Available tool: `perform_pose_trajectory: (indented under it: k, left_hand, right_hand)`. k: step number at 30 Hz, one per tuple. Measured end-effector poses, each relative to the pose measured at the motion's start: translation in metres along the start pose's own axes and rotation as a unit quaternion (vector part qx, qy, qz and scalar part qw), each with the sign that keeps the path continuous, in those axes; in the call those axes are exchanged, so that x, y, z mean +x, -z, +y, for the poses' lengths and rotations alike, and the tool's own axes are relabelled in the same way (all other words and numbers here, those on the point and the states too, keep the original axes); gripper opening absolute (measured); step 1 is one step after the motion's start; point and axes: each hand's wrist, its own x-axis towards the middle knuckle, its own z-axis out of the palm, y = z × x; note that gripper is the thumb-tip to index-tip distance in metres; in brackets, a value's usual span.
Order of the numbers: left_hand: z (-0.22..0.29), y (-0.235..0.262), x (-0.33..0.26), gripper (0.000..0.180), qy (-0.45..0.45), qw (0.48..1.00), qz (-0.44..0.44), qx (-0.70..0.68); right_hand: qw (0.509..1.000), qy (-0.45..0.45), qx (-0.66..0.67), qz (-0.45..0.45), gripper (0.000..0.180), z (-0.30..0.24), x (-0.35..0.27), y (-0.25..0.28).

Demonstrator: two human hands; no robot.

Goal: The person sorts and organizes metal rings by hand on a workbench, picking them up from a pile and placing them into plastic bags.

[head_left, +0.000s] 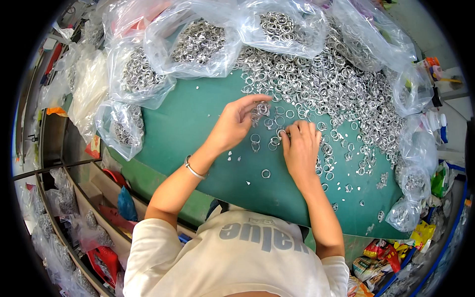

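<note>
My left hand (236, 123) is curled around several silver rings (259, 112), which show between its thumb and fingers above the green tabletop (198, 123). To its right, my right hand (301, 143) reaches down with bent fingers at loose rings on the table. Its fingertips are close together, and what they pinch, if anything, is hidden. Between the hands lie a few loose rings (279, 120). One single ring (266, 173) rests apart, nearer to me. A large heap of silver rings (346, 89) spreads beyond and to the right of my right hand.
Open clear plastic bags of rings line the table's far side, among them a far-left bag (200, 42) and a left bag (121, 128). More bags (404, 218) stand along the right edge. Small white scraps dot the tabletop. Shelves with bagged rings (64, 200) flank the left.
</note>
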Motion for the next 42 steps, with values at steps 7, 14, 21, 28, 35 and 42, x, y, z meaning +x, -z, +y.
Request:
perform_pose_trajectory:
  k: [7, 14, 21, 28, 35, 42]
  left_hand:
    - [0.002, 0.000, 0.000, 0.052, -0.023, 0.997, -0.054, 0.058]
    - [-0.002, -0.003, 0.003, 0.036, -0.088, 0.921, 0.042, 0.377]
    - [-0.017, 0.001, 0.016, 0.025, -0.121, 0.850, -0.019, 0.512]
    - [-0.016, 0.010, 0.012, 0.017, -0.133, 0.895, 0.033, 0.424]
    - [0.013, 0.000, 0.016, 0.019, -0.008, 0.968, 0.030, 0.251]
    - [0.010, 0.006, 0.011, 0.025, 0.054, 0.990, -0.020, 0.130]
  right_hand:
    - [0.996, -0.048, 0.040, 0.058, 0.008, 0.020, -0.005, 0.026]
    - [0.827, -0.269, 0.494, -0.019, 0.015, 0.027, -0.016, 0.049]
    - [0.558, -0.344, 0.752, -0.071, 0.020, 0.031, -0.010, 0.056]
    - [0.773, -0.303, 0.546, -0.109, 0.018, 0.019, 0.009, 0.047]
    - [0.742, -0.312, 0.576, -0.141, 0.021, 0.019, -0.002, 0.034]
    - [0.785, -0.290, 0.527, -0.146, 0.022, 0.018, -0.005, 0.039]
